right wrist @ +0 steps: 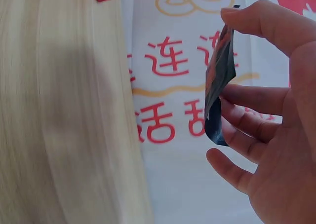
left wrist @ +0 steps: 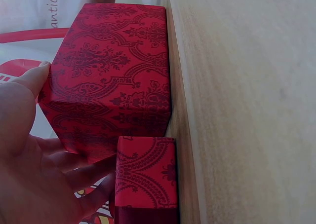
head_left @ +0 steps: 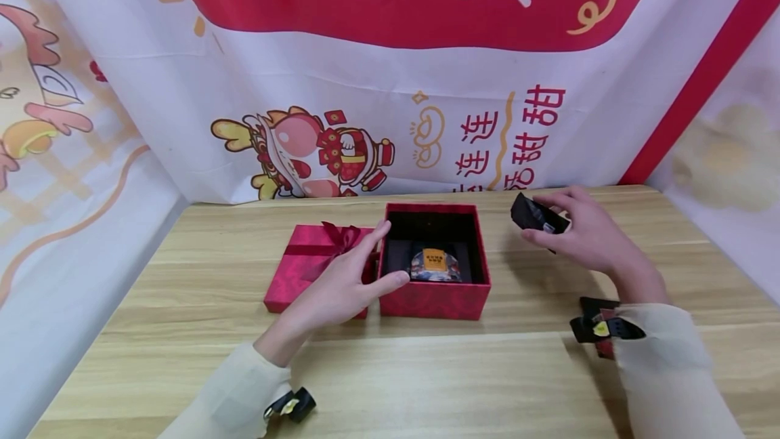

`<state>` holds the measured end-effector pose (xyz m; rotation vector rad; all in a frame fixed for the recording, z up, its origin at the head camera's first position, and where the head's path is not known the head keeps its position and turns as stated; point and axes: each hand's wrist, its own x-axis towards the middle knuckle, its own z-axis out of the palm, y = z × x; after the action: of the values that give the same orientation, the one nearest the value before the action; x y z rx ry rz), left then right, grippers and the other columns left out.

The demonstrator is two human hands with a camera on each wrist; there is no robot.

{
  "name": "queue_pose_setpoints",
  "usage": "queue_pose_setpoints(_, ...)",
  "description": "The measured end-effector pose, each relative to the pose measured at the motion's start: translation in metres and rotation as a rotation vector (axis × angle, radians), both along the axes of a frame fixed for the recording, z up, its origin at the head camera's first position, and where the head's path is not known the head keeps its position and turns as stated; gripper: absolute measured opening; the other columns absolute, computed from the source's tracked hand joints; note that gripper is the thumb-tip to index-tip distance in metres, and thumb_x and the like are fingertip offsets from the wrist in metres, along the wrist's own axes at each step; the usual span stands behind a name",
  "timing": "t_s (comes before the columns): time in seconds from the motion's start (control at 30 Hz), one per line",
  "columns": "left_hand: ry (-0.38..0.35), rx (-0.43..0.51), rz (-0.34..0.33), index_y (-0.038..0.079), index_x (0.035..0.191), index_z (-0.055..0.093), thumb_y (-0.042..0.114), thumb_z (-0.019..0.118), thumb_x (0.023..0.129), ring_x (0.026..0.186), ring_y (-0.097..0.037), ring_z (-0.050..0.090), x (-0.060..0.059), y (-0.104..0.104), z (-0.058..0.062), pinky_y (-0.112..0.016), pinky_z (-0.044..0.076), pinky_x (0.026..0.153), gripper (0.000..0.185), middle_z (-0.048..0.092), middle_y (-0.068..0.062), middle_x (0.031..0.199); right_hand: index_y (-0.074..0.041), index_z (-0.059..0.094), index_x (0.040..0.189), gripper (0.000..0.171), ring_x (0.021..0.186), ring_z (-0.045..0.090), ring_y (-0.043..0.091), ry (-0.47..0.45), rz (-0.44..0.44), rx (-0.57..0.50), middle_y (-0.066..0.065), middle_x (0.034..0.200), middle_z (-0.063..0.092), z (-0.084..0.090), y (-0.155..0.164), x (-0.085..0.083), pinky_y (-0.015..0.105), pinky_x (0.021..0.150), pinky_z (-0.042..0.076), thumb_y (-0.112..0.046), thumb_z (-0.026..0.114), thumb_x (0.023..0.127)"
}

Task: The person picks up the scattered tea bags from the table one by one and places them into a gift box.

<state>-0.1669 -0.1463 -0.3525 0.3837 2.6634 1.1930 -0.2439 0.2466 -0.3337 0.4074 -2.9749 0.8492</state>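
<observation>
A red patterned gift box (head_left: 432, 300) stands uncovered, with dark inner walls. Inside it lies a packet with an orange label (head_left: 435, 259). My left hand (head_left: 341, 283) rests at the box's left side, fingers fairly straight along it and the thumb at the front rim; the left wrist view shows the fingers beside the box wall (left wrist: 113, 61). To the right of the box, above the table, my right hand (head_left: 575, 229) pinches a small black packet (head_left: 536, 215) between thumb and fingers. The right wrist view has this packet (right wrist: 220, 71) nearly edge-on, so its front is mostly hidden.
The red box lid (head_left: 292, 263) with a dark red ribbon bow (head_left: 341, 236) lies left of the box, partly behind my left hand. A wooden table (head_left: 439, 378) carries everything. White printed cloth (head_left: 396, 73) hangs behind the table's back edge and at both sides.
</observation>
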Motion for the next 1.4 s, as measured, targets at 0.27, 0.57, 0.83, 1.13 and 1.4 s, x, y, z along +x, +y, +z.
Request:
queue_pose_setpoints(0.27,0.010,-0.002,-0.007,0.041,0.170,0.014,0.066,0.068,0.095,0.164,-0.028,0.028,0.000,0.001,0.000,-0.067,0.033,0.126,0.095,0.022,0.009,0.177,-0.006,0.058,0.152,0.078,0.121,0.047,0.037,0.121,0.038,-0.034,0.020,0.135,0.049,0.011,-0.025,0.010,0.051,0.092,0.050,-0.045,0.084,0.089)
queue_pose_setpoints(0.57,0.002,0.001,0.000,0.040,0.171,0.014,0.065,0.068,0.096,0.163,-0.030,0.028,0.001,0.000,0.000,-0.070,0.034,0.124,0.096,0.023,0.006,0.178,-0.007,0.061,0.149,0.074,0.122,0.049,0.037,0.178,0.082,-0.075,0.017,0.138,0.048,0.020,-0.056,0.018,0.056,0.095,0.054,-0.042,0.085,0.088)
queue_pose_setpoints(0.83,-0.001,0.005,0.001,0.041,0.170,0.014,0.066,0.068,0.095,0.163,-0.030,0.029,0.000,0.000,0.000,-0.070,0.034,0.123,0.096,0.025,0.005,0.177,-0.010,0.063,0.147,0.069,0.124,0.051,0.032,0.236,0.133,-0.129,0.013,0.137,0.051,0.018,-0.072,0.021,0.056,0.101,0.053,-0.037,0.086,0.089)
queue_pose_setpoints(1.13,0.004,0.011,-0.010,0.040,0.171,0.014,0.066,0.067,0.096,0.163,-0.030,0.029,0.000,0.001,-0.002,-0.069,0.032,0.125,0.095,0.024,0.005,0.177,-0.013,0.063,0.148,0.068,0.128,0.053,0.029,0.247,0.198,-0.178,0.010,0.139,0.054,0.012,-0.092,0.025,0.056,0.105,0.051,-0.035,0.086,0.088)
queue_pose_setpoints(1.4,0.004,0.006,-0.006,0.040,0.170,0.014,0.066,0.067,0.096,0.163,-0.030,0.030,-0.001,0.000,-0.001,-0.068,0.033,0.125,0.095,0.025,0.004,0.177,-0.010,0.066,0.145,0.067,0.126,0.054,0.026,0.278,0.274,-0.216,0.008,0.138,0.054,0.003,-0.113,0.021,0.049,0.103,0.049,-0.031,0.089,0.086)
